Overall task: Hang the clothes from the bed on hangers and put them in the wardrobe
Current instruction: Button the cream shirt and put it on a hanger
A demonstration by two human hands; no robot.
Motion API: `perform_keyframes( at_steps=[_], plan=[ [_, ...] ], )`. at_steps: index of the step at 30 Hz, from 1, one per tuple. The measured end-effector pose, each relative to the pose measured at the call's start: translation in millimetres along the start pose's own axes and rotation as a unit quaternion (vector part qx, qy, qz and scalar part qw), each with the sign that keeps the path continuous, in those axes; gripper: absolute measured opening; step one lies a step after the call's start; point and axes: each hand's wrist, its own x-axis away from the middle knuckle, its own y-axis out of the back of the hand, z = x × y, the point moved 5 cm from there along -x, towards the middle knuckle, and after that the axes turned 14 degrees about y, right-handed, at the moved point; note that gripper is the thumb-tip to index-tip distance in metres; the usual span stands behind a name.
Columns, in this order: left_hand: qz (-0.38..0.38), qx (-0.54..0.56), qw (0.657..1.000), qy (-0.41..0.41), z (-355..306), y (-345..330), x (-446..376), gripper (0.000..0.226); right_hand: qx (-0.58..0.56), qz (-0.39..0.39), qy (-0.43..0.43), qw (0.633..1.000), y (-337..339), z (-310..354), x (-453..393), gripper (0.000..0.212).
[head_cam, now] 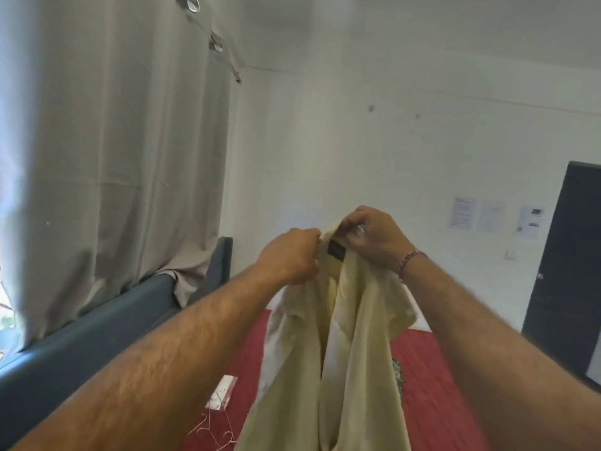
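Observation:
A pale cream shirt (354,346) hangs in the air in front of me, held up by its collar, where a dark label shows. My left hand (289,255) grips the collar on the left side. My right hand (374,236), with a red thread bracelet on the wrist, pinches the collar on the right. The shirt drapes down over the bed with its red cover (432,379). Thin pinkish wire hangers (218,431) lie on the cover at the lower left, partly hidden by my left arm and the shirt.
A small clear packet with red edges (221,393) lies on the bed near the hangers. A grey-blue headboard (97,333) runs along the left under a beige curtain (123,157). A dark door (572,262) stands at the right, with papers (461,213) on the white wall.

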Motion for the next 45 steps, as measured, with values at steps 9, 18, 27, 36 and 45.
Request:
perform_keyframes(
  at_steps=[9, 18, 27, 36, 45],
  plan=[
    [-0.102, 0.208, 0.973, -0.001, 125, 78, -32, 0.031, 0.172, 0.077, -0.077, 0.979, 6, 23, -21, 0.025],
    [-0.107, 0.067, 0.991, -0.035, 163, 128, -62, 0.009, 0.302, 0.069, -0.277, 0.910, 19, 2, -2, 0.022],
    [0.015, 0.439, 0.894, 0.087, 227, 120, -47, 0.018, -0.019, -0.030, -0.369, 0.929, 0, -15, 33, 0.018],
    [0.131, 0.173, 0.976, -0.033, 76, 0, -8, 0.039, -0.019, 0.099, -0.269, 0.958, -70, 56, -58, 0.016],
    [0.058, 0.022, 0.992, 0.112, 153, -65, -17, 0.007, 0.044, 0.029, -0.267, 0.962, -14, -1, -19, 0.022]
  ],
)
